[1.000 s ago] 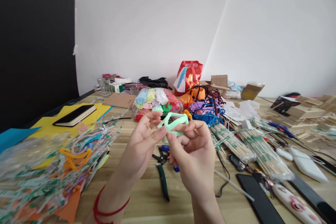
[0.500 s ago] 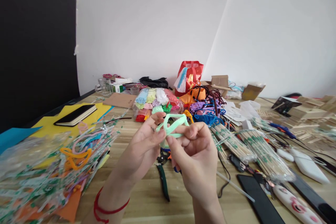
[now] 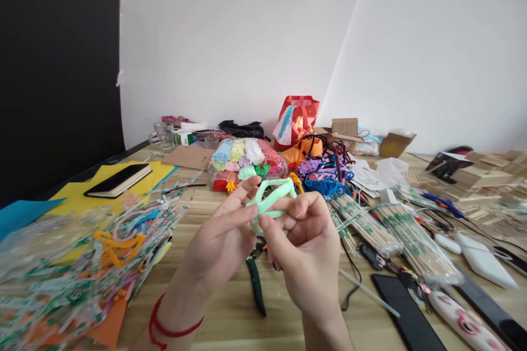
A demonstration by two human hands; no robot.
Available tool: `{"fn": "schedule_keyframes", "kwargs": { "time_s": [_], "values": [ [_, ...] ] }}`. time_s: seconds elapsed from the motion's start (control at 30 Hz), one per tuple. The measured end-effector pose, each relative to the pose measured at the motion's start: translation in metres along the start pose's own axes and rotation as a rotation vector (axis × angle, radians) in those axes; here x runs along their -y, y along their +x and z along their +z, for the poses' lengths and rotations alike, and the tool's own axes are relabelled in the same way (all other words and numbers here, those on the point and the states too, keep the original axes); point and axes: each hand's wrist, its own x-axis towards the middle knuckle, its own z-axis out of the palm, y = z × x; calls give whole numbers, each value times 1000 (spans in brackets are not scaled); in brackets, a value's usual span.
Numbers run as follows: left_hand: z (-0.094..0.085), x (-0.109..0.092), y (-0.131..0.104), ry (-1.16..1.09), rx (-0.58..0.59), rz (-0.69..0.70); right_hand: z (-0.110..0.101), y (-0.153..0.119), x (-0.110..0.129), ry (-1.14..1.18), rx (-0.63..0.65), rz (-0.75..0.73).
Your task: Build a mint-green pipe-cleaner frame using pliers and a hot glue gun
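Observation:
Both hands hold a mint-green pipe cleaner frame [image 3: 276, 192], bent into an open, angular shape, above the middle of the table. My left hand [image 3: 226, 225] pinches its left side between thumb and fingers; a red cord circles that wrist. On the other side my right hand [image 3: 307, 241] is closed on the lower right part, the thumb tip pressed near the lower corner. Fingers hide part of the frame. Beneath the hands lie dark-green-handled pliers [image 3: 256, 285], their upper end partly covered.
Left are a heap of wrappers and scraps [image 3: 82, 274] and a black notebook [image 3: 119, 180]. Behind the hands sit a bag of coloured pipe cleaners [image 3: 247, 162] and a red bag [image 3: 298, 120]. Wrapped stick bundles [image 3: 415, 241] and a black phone [image 3: 405, 312] lie right.
The left fingers have shifted slightly on the mint-green frame, which has tilted a little. Both hands keep hold of it in nearly the same place.

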Motion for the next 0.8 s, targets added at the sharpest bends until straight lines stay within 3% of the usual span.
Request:
{"fn": "schedule_keyframes", "kwargs": {
  "time_s": [0.6, 0.8],
  "values": [
    [0, -3, -1, -24, 19, -21, 0, 0, 2, 40, 25, 31],
    [-4, -6, -1, 94, 45, 17, -2, 4, 2, 64, 119, 106]
  ]
}}
